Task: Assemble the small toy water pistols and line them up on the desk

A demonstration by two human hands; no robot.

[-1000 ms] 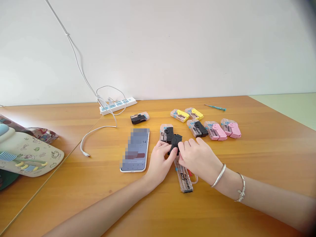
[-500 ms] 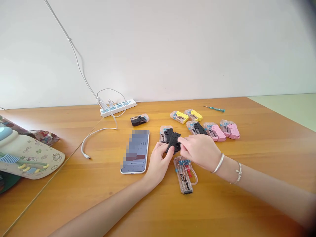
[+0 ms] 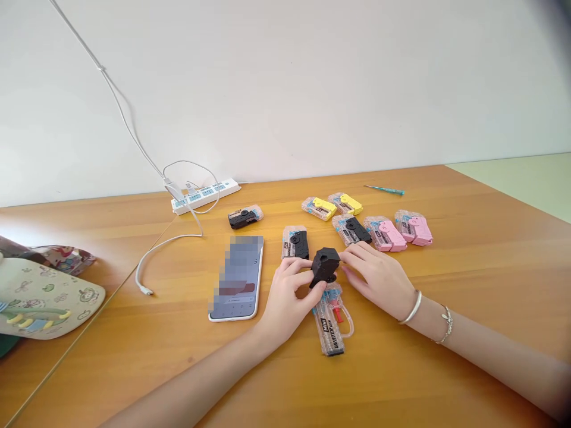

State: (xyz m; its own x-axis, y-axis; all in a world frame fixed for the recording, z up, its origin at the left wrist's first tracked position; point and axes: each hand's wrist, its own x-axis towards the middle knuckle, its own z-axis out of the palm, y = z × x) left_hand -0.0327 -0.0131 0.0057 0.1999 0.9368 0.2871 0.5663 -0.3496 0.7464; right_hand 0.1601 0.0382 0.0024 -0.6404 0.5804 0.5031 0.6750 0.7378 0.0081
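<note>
Between my two hands, a chunky black plastic piece [image 3: 325, 266] is held a little above the table. My left hand [image 3: 288, 297] pinches it from the left side, and the fingertips of my right hand [image 3: 372, 276] press on its right side. Just below it lies a transparent mini water gun [image 3: 331, 321] with a red trigger, its upper end hidden under the black piece. Left of that, a clear gun with a black part [image 3: 295, 242] sits close to my left fingers. Further back lie several yellow, pink and black toy guns in clear bodies, including a yellow one [image 3: 318, 208] and a pink one [image 3: 385, 234].
A smartphone [image 3: 236, 278] with a blurred screen lies left of my left hand. Behind it are a white power strip [image 3: 205, 196] and a loose white cable [image 3: 167, 238]. A small screwdriver [image 3: 383, 189] lies at the back, and a patterned cream object [image 3: 44, 300] sits at the far left.
The black piece has turned and now sits more upright. My right hand has drawn slightly back from it, and the whole view has shifted a little as my head moved.
</note>
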